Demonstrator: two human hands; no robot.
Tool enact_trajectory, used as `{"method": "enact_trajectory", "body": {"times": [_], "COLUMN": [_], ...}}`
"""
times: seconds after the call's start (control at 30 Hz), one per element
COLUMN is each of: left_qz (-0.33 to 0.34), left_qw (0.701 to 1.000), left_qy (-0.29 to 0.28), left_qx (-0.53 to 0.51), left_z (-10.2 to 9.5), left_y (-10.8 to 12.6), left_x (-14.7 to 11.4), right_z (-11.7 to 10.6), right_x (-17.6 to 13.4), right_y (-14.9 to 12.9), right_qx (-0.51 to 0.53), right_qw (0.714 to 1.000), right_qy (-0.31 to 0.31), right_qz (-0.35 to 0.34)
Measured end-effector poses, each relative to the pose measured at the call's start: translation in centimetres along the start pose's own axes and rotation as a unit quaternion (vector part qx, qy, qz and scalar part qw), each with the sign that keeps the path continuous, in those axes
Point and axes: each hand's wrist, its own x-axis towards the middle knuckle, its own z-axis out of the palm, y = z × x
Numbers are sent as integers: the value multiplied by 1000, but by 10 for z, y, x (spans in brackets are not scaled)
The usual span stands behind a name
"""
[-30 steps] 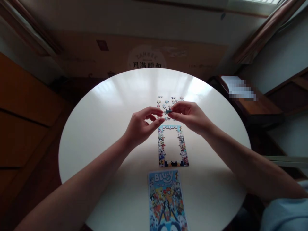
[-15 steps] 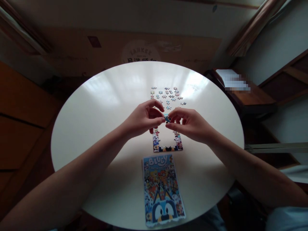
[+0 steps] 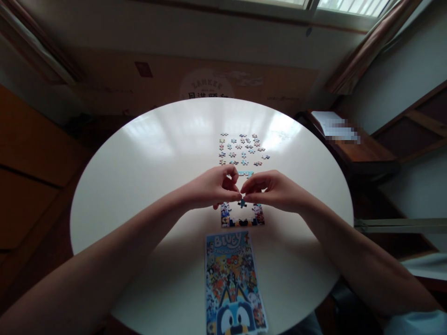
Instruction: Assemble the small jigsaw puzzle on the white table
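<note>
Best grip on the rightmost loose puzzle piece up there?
Likely a fingertip pinch on opposite edges of the rightmost loose puzzle piece, from above and its right: it lies flat on the table, and the other loose pieces sit to its left.

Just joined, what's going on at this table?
A person has a small puzzle piece at the fingertips of the left hand and right hand; which grips it isn't clear. Below is an open-centred puzzle border. Loose pieces lie beyond, a Bluey picture sheet nearer the person.
</note>
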Motion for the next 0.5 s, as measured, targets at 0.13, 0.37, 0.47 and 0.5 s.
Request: {"method": "enact_trajectory", "body": {"times": [0.13, 0.37, 0.47, 0.5], "left_qz": [17, 63, 61, 61], "left_qw": [994, 890, 867, 863], "left_qy": [30, -9, -43, -48], "left_qx": [102, 452, 492, 500], "left_z": [-4, -9, -3, -1], "left_y": [0, 1, 1, 1], "left_x": [-2, -10, -8, -7], "right_z": [-3, -5, -3, -2], "right_x": [-2, 2, 5, 5], "right_y": [3, -1, -2, -3], "right_qx": [-17, -107, -128, -134], "right_qw": [999, 989, 984, 982], "right_qy": [-10, -64, -85, -88], "right_qz": [26, 76, 93, 99]}}
